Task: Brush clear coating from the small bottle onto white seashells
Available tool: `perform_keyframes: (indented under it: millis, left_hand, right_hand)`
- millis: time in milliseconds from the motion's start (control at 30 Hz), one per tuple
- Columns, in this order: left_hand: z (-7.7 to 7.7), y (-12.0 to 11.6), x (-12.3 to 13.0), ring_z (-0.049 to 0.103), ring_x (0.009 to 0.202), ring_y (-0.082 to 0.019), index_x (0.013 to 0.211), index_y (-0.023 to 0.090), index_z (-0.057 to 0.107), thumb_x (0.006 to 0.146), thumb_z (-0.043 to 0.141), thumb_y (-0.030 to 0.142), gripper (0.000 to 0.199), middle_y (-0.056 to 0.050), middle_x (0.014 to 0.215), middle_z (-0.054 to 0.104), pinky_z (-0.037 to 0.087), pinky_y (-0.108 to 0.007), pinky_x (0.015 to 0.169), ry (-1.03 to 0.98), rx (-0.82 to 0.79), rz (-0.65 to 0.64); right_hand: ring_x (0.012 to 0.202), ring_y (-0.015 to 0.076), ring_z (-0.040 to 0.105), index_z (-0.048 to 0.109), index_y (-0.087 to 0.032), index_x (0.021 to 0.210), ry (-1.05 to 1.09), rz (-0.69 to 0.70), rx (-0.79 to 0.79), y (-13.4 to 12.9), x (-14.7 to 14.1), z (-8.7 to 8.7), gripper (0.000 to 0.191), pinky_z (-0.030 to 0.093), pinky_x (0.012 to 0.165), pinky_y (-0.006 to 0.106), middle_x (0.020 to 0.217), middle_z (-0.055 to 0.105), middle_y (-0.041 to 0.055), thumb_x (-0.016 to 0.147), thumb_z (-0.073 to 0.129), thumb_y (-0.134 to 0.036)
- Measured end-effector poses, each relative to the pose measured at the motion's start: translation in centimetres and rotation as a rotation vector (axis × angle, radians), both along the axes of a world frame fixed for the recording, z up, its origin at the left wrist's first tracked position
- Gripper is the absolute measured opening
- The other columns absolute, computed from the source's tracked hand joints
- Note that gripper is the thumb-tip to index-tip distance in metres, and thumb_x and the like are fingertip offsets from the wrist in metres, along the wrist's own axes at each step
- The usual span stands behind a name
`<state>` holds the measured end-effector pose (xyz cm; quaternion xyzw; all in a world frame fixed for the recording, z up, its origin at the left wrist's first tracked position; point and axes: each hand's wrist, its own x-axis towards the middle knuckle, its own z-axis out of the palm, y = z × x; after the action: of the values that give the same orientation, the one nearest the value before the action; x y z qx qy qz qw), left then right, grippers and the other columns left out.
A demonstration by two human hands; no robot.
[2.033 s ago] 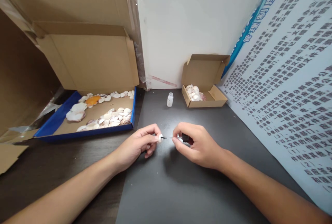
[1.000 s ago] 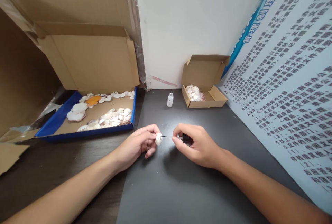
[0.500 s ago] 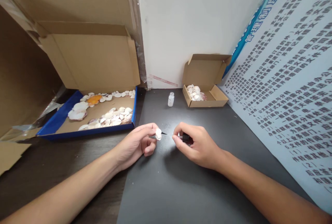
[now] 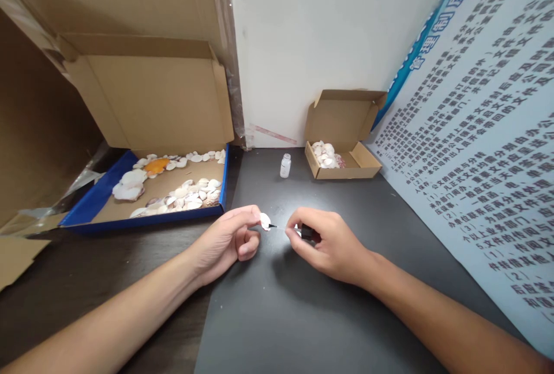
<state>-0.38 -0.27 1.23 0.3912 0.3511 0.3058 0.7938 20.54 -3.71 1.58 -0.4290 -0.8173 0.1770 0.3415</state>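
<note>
Between thumb and index finger, my left hand [image 4: 236, 241] pinches a small white shell [image 4: 265, 222]. My right hand [image 4: 326, 241] grips a black-capped brush [image 4: 306, 231], whose thin stem points left. The dark brush tip [image 4: 272, 225] is at the shell's right edge; whether they touch is hard to tell. Behind the hands, a small clear bottle [image 4: 285, 166] with a pale label stands upright and uncapped on the dark table mat [image 4: 259, 316].
An open blue-edged box [image 4: 223, 189] at the left holds several white shells and an orange one. A small open cardboard box [image 4: 346, 174] with shells stands at the back right. A white panel [image 4: 320, 33] rises behind; a printed sheet [image 4: 485, 149] leans at the right.
The brush in my right hand has moved slightly left, and its tip is now at the shell's edge. The shell has turned a little in my left fingers.
</note>
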Motion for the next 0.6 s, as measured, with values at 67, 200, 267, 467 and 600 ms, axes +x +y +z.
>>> perform_keyframes:
  millis: [67, 200, 267, 467, 600]
  left_hand:
    - [0.03, 0.0, 0.02, 0.03, 0.041, -0.003, 0.07, 0.017, 0.045, 0.08, 0.066, 0.028, 0.025, 0.008, 0.056, 0.036, 0.018, -0.02, 0.042, 0.001, -0.001, -0.001]
    - [-0.04, 0.01, -0.03, 0.029, 0.041, -0.004, 0.07, 0.018, 0.047, 0.082, 0.064, 0.029, 0.023, 0.008, 0.053, 0.036, 0.018, -0.02, 0.043, 0.001, 0.01, -0.014]
    - [-0.12, 0.02, -0.07, 0.029, 0.041, -0.004, 0.071, 0.018, 0.049, 0.082, 0.063, 0.028, 0.022, 0.008, 0.053, 0.036, 0.017, -0.02, 0.043, 0.003, 0.019, -0.016]
    - [-0.29, 0.02, -0.15, 0.028, 0.042, -0.004, 0.073, 0.017, 0.051, 0.086, 0.061, 0.029, 0.019, 0.007, 0.053, 0.037, 0.018, -0.02, 0.045, 0.004, 0.039, -0.019]
    - [-0.31, 0.06, -0.12, 0.028, 0.042, -0.004, 0.073, 0.018, 0.051, 0.086, 0.061, 0.028, 0.019, 0.007, 0.054, 0.037, 0.019, -0.02, 0.044, 0.006, 0.041, -0.018]
  right_hand:
    - [0.051, 0.0083, 0.041, 0.056, -0.019, 0.077, -0.007, -0.012, -0.007, 0.04, 0.03, 0.03, 0.01, 0.034, 0.051, 0.021, 0.064, 0.055, -0.004, 0.086, 0.056, -0.017]
    - [0.054, 0.0091, 0.044, 0.057, -0.019, 0.078, 0.039, 0.023, 0.024, 0.0, 0.02, 0.1, 0.009, 0.035, 0.052, 0.021, 0.067, 0.057, -0.0023, 0.087, 0.055, -0.018]
    - [0.055, 0.0093, 0.045, 0.057, -0.019, 0.079, 0.02, 0.038, 0.017, -0.02, 0.0, 0.07, 0.009, 0.036, 0.054, 0.021, 0.069, 0.059, -0.0018, 0.088, 0.055, -0.018]
    - [0.051, 0.0077, 0.041, 0.053, -0.019, 0.072, 0.009, 0.005, -0.012, -0.08, 0.09, 0.14, 0.013, 0.033, 0.051, 0.02, 0.061, 0.052, -0.0049, 0.084, 0.056, -0.015]
    - [0.055, 0.0082, 0.045, 0.055, -0.019, 0.077, 0.031, 0.058, 0.026, -0.07, 0.06, 0.06, 0.01, 0.035, 0.054, 0.02, 0.067, 0.057, -0.003, 0.087, 0.055, -0.017]
